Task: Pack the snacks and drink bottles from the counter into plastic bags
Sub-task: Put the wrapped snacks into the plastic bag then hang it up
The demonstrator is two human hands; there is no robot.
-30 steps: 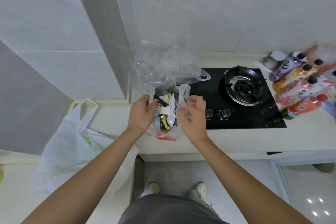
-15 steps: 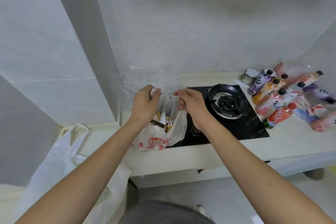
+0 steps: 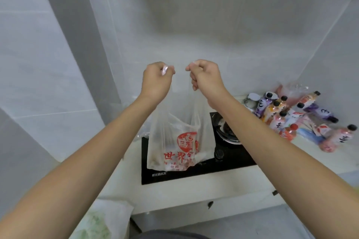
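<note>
2 hands up in front of the tiled wall, each fist curled tight around a handle of the bag [image 3: 174,141]. Left hand [image 3: 156,81] has a bit of crinkled plastic poking out between thumb and fingers; right hand [image 3: 206,77] pinches the other handle, fingers folded under. The handles run down taut from both fists, so the bag hangs stretched between them, its bottom at about the level of the black stove [image 3: 194,174], over the stove's left part. Can't tell if the bottom is touching the glass or just above it. It's a thin whitish bag with red print on the front, and you can make out lumpy stuff inside but not what it is.

Off to the right on the counter [image 3: 213,190] there's a pile of bottles [image 3: 287,118] lying on their sides, mostly black caps, 1 red, with orange, purple and pink labels. Another pale bag [image 3: 108,219] with green print sits at lower left.
</note>
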